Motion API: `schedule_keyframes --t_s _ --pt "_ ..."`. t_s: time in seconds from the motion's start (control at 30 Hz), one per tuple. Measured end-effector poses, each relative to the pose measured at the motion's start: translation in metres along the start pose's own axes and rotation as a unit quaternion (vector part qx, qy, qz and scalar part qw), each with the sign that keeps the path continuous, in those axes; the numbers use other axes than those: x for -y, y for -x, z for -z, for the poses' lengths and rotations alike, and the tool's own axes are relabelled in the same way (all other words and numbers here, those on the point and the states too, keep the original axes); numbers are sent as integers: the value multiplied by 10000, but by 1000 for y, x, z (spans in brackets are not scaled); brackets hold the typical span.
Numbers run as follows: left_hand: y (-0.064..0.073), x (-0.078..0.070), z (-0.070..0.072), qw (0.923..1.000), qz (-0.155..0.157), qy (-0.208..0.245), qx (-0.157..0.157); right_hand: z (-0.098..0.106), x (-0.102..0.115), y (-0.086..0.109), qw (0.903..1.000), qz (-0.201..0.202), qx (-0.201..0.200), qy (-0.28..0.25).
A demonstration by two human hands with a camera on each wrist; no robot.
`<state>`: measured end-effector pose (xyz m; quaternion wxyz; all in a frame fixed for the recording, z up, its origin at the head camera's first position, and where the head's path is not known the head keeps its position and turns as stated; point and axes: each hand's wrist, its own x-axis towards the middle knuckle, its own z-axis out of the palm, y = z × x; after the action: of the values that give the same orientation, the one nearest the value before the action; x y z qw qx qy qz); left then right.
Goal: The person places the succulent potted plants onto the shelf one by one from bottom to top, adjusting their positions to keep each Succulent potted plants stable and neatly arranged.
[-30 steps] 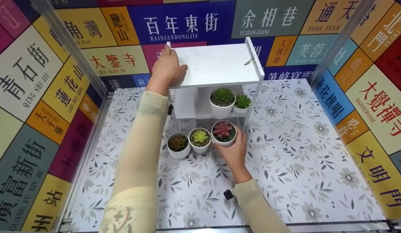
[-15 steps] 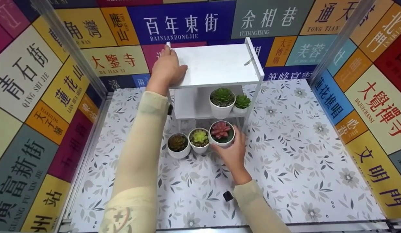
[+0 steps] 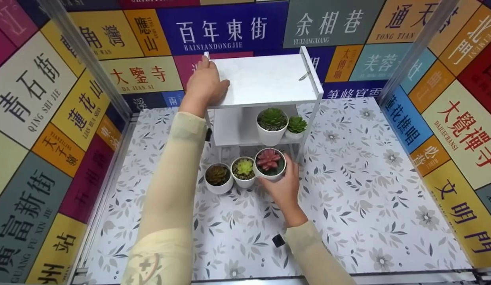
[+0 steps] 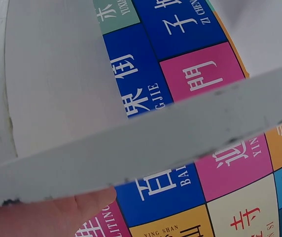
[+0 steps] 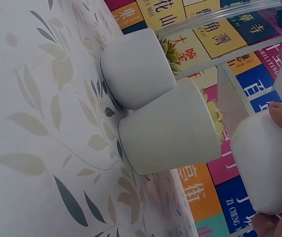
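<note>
My right hand (image 3: 284, 192) grips a white-potted red succulent (image 3: 269, 160) by its sides. In the right wrist view this white pot (image 5: 265, 160) hangs clear of the tabletop, tilted, with fingers at both ends. Left of it stand a yellow-green succulent (image 3: 243, 171) and a brownish succulent (image 3: 218, 176), both in white pots, side by side. My left hand (image 3: 206, 85) holds the left end of a white two-tier shelf (image 3: 265, 79), its thumb on the top board. In the left wrist view, fingers (image 4: 57, 217) lie against the shelf's rail (image 4: 131, 143).
A larger green succulent (image 3: 271, 126) and a smaller green succulent (image 3: 296, 126) stand on the right of the lower tier. Floral cloth (image 3: 372, 190) covers the table. Sign-printed walls (image 3: 225, 29) and clear posts (image 3: 419, 47) enclose the back and sides.
My right hand has moved the red succulent slightly left, closer to the yellow-green one. The left hand and the shelf have stayed put.
</note>
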<state>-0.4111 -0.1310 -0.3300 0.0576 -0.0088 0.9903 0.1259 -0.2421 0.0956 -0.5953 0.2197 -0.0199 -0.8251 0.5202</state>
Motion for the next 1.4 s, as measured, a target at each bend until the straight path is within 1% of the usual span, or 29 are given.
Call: schedule_keyframes --t_s 0.33,0.57,0.8,1.03,1.23,1.4 --pt "2 0 -1 10000 -4 -38 -72 1 8 1 9998 -24 96 -172" --pt "1 -1 -1 10000 44 -49 -11 1 10 2 9999 -23 72 -121" --pt "1 -1 0 9999 28 -116 71 -2 12 1 9999 73 42 -100" --pt "1 -2 2 10000 54 -50 51 -3 18 -3 9998 132 63 -132" --pt "1 -1 1 9999 14 -99 -19 -5 25 -5 9995 46 145 -273" --pt "1 -1 -1 9999 25 -114 7 -6 29 -7 9995 -72 171 -268"
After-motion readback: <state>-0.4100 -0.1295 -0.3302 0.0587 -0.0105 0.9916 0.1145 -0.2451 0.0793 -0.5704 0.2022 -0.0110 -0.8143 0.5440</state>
